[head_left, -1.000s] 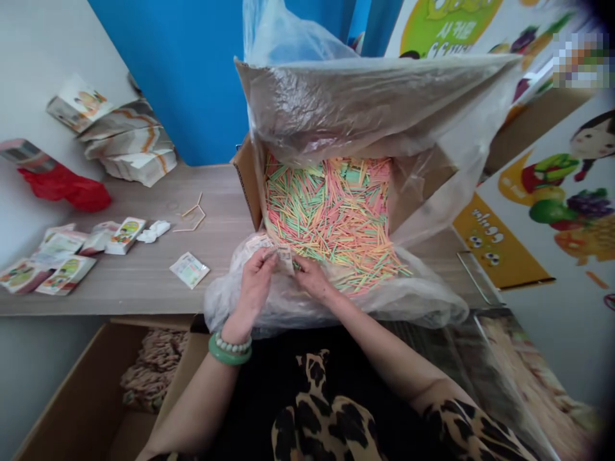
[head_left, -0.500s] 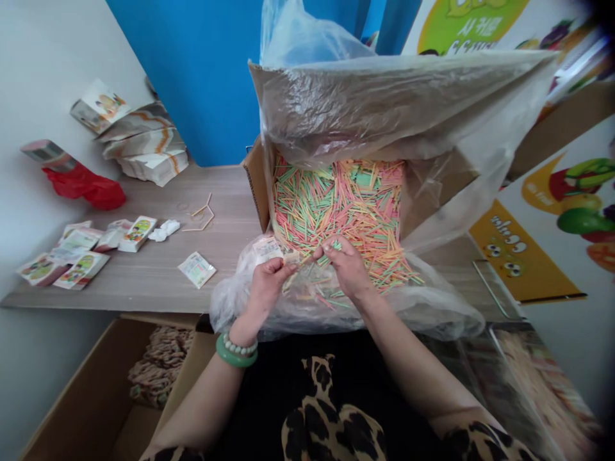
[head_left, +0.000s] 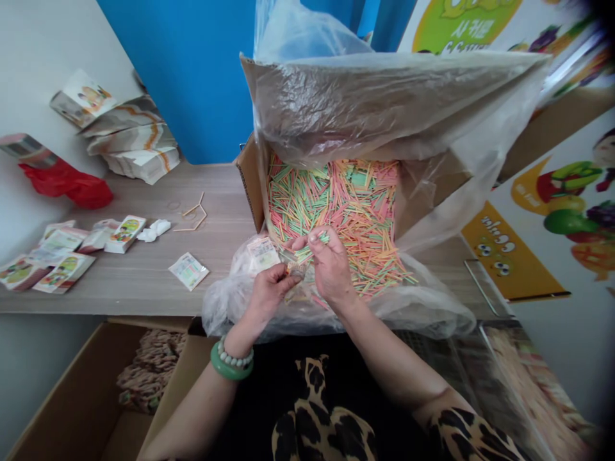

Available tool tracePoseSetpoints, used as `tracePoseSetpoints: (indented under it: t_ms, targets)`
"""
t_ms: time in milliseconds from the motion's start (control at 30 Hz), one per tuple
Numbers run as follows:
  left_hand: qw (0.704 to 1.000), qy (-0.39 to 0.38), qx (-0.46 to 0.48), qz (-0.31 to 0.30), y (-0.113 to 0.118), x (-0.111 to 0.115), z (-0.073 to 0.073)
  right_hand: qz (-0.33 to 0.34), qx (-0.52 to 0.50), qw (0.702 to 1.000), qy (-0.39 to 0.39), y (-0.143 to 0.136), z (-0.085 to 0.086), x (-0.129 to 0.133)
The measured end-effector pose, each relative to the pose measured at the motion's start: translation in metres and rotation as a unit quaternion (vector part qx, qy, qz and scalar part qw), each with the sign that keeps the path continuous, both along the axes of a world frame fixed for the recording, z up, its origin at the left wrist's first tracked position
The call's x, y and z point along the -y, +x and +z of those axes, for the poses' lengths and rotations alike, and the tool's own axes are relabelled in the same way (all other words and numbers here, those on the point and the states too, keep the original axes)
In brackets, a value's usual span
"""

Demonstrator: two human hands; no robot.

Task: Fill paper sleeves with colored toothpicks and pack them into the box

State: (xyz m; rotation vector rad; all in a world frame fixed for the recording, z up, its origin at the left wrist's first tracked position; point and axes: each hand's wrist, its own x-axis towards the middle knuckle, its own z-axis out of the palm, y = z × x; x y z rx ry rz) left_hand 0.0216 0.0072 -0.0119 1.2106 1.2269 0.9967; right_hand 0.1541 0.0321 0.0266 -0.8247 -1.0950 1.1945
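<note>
Right hand (head_left: pixel 331 266) with green sticks (head_left: pixel 304 255) between thumb and fingers.

White Korean letters, probably "사 커로", stand on a green oval (head_left: pixel 473 22) at upper right; the line of Latin letters beneath is cut off. Lower right, an orange patch (head_left: pixel 527 194) on a fruit-printed panel (head_left: pixel 589 218) seems to say "Mix Fruit". The orange flap (head_left: pixel 509 259) has stylised white lettering, unclear. Print on the packets (head_left: pixel 189 271) and small boxes (head_left: pixel 125 234) is too small.

Sticks (head_left: pixel 336 198) lie in the box (head_left: pixel 250 182), right of packets (head_left: pixel 189 271).
</note>
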Motion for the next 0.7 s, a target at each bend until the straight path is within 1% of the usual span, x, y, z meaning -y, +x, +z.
tracePoseSetpoints:
  t_ms: [133, 233, 333, 433, 500, 567, 633, 700]
  targets:
    - [1.0, -0.003, 0.025, -0.006, 0.001, 0.0, 0.004, 0.003, 0.007, 1.0, 0.014, 0.0, -0.006, 0.003]
    - [1.0, -0.004, 0.025, -0.009, -0.001, 0.001, 0.003, 0.009, 0.006, 1.0, 0.01, 0.003, -0.009, 0.004]
    - [1.0, -0.008, 0.016, -0.026, -0.002, 0.002, 0.001, -0.022, 0.01, 1.0, 0.009, 0.004, -0.008, 0.003]
    - [0.999, -0.017, 0.018, -0.034, -0.002, 0.002, 0.0, -0.049, 0.02, 0.998, 0.025, 0.002, -0.006, 0.004]
    - [0.999, -0.021, 0.031, -0.032, -0.002, 0.002, 0.001, -0.04, 0.046, 0.997, 0.044, 0.0, -0.006, 0.006]
    - [0.998, -0.023, 0.047, -0.028, -0.001, 0.001, 0.003, -0.016, 0.065, 0.996, 0.06, -0.001, -0.007, 0.008]
    - [0.997, -0.027, 0.062, -0.024, -0.001, 0.002, 0.003, 0.004, 0.065, 0.996, 0.067, 0.0, -0.008, 0.012]
    - [0.997, -0.033, 0.066, -0.016, 0.0, 0.002, 0.002, 0.007, 0.064, 0.996, 0.067, 0.001, -0.009, 0.014]
